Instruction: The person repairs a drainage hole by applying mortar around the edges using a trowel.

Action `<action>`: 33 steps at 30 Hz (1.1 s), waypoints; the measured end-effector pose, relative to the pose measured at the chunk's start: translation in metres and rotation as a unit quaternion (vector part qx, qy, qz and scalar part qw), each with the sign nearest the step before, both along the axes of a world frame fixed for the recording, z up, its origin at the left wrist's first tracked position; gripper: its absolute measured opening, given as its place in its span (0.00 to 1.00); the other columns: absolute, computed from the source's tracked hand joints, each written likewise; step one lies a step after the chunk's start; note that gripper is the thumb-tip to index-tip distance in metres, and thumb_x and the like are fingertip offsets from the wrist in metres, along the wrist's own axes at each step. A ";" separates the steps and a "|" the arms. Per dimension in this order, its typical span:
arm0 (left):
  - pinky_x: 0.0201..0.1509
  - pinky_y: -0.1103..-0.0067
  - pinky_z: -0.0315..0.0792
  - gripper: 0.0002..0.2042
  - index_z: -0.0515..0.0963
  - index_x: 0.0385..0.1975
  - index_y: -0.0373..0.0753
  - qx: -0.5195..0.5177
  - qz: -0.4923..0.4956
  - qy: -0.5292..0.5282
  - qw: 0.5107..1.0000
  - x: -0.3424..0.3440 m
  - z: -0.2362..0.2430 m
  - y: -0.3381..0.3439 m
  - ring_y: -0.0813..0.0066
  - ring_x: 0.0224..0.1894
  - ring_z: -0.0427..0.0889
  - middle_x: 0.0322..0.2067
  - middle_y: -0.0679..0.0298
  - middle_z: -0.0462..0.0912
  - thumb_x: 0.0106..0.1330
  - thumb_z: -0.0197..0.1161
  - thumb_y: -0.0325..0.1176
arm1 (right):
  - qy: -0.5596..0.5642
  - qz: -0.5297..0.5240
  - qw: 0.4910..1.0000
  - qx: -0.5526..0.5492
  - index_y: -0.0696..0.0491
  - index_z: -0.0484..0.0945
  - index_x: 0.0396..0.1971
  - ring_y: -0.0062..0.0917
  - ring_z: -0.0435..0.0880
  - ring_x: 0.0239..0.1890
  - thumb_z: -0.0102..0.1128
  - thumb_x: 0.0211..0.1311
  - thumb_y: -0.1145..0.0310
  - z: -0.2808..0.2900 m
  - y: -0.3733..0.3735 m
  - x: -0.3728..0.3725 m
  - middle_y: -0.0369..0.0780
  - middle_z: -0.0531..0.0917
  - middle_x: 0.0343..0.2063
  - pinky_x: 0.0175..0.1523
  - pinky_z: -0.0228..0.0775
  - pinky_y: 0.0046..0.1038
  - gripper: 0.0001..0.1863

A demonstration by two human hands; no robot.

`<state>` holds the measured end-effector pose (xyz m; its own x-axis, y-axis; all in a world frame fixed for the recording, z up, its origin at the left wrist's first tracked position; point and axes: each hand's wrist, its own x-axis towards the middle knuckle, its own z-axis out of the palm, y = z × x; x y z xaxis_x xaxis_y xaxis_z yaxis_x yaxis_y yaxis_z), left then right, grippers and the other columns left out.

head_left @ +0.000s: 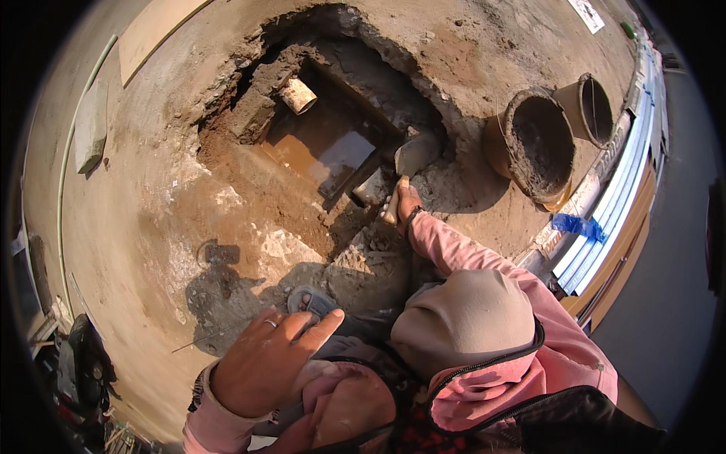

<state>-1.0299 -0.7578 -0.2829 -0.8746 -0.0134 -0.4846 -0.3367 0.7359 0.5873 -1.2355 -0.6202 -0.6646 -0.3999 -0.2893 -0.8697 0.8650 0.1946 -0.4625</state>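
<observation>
My right hand [403, 204] is closed around the handle of a trowel [417, 154] at the right edge of a dug pit. The trowel's broad grey blade points into the pit, beside its dirt wall. Below it lies a square chamber [283, 178] holding brown, reflective water [325, 155]. A short pale pipe end [298, 96] juts out over the water from the far left side. My left hand [272, 359] is raised near my knee, fingers loosely spread and holding nothing.
Two mud-caked buckets [495, 144] [563, 98] stand right of the pit. Beyond them lie long metal strips [616, 204] and blue plastic [578, 225]. On the left are a stone block [91, 129], a thin hose [63, 174] and a board [155, 34]. My sandalled foot [314, 300] rests near the broken edge.
</observation>
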 end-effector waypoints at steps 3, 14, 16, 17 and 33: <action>0.50 0.69 0.69 0.29 0.65 0.58 0.44 0.008 0.009 0.051 0.999 -0.011 -0.001 0.000 0.60 0.35 0.75 0.38 0.56 0.73 0.54 0.62 0.39 | 0.267 0.118 0.950 0.110 0.53 0.64 0.46 0.36 0.76 0.29 0.40 0.65 0.53 -0.088 0.015 -0.030 0.45 0.74 0.32 0.33 0.72 0.40 0.20; 0.48 0.69 0.68 0.29 0.65 0.57 0.43 0.026 0.022 0.019 0.999 -0.007 0.002 -0.004 0.59 0.35 0.74 0.37 0.56 0.73 0.54 0.62 0.40 | 0.444 0.564 0.654 0.240 0.56 0.61 0.53 0.54 0.77 0.39 0.40 0.63 0.61 0.096 0.043 -0.074 0.58 0.73 0.43 0.46 0.68 0.45 0.21; 0.48 0.69 0.68 0.28 0.66 0.57 0.43 0.029 0.015 0.027 0.999 -0.008 0.000 -0.004 0.59 0.36 0.75 0.37 0.57 0.74 0.54 0.61 0.40 | 0.451 0.659 0.547 0.252 0.55 0.60 0.54 0.52 0.79 0.38 0.40 0.63 0.64 0.099 0.019 -0.092 0.56 0.73 0.44 0.44 0.71 0.44 0.21; 0.47 0.69 0.69 0.28 0.67 0.56 0.43 0.028 0.008 0.020 0.999 -0.011 -0.002 -0.004 0.58 0.37 0.75 0.37 0.57 0.74 0.53 0.62 0.40 | 0.462 0.700 0.489 0.241 0.55 0.60 0.54 0.50 0.79 0.38 0.40 0.62 0.66 0.093 -0.002 -0.101 0.55 0.72 0.45 0.43 0.72 0.43 0.21; 0.51 0.68 0.68 0.25 0.70 0.54 0.43 -0.008 -0.009 0.041 0.999 0.004 0.001 -0.003 0.59 0.39 0.76 0.38 0.59 0.75 0.58 0.54 0.48 | 0.332 0.673 0.596 0.286 0.43 0.50 0.63 0.50 0.70 0.54 0.54 0.55 0.63 0.004 -0.051 -0.053 0.57 0.67 0.52 0.56 0.65 0.41 0.36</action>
